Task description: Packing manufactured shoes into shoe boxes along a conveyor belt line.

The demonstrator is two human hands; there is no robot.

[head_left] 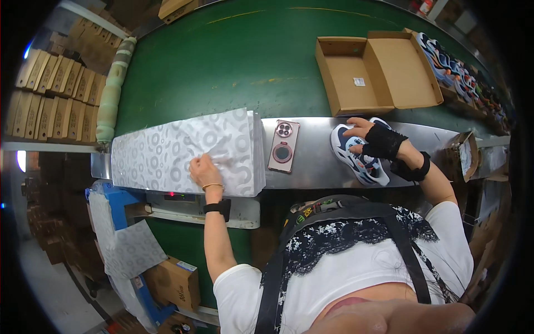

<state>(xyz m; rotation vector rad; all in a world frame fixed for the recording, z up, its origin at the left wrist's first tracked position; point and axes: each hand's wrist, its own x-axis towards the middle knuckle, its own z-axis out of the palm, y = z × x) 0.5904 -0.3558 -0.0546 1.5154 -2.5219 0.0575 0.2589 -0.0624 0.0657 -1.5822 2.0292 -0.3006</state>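
Observation:
My left hand (204, 171) is closed, its bent fingertips pinching the top sheet of a thick stack of grey-patterned wrapping paper (150, 150). Small creases spread from the pinch. My right hand (374, 138), in a black fingerless glove, lies over a pair of white and navy sneakers (356, 161) with orange and light-blue accents. Its fingers curve over the upper of the shoes, which rest on the metal ledge (311, 161). Part of the pair is hidden under the glove. Between the paper and the sneakers lies a pink phone (283, 146) with a round ring on its back.
Beyond the ledge runs a green conveyor belt (222, 67). An open brown shoebox (347, 72) stands on it, with a small white packet inside. More sneakers (445, 64) line the far right. Stacked shoeboxes (55, 72) fill the left; a brown carton (175, 281) sits low beside a blue frame (117, 206).

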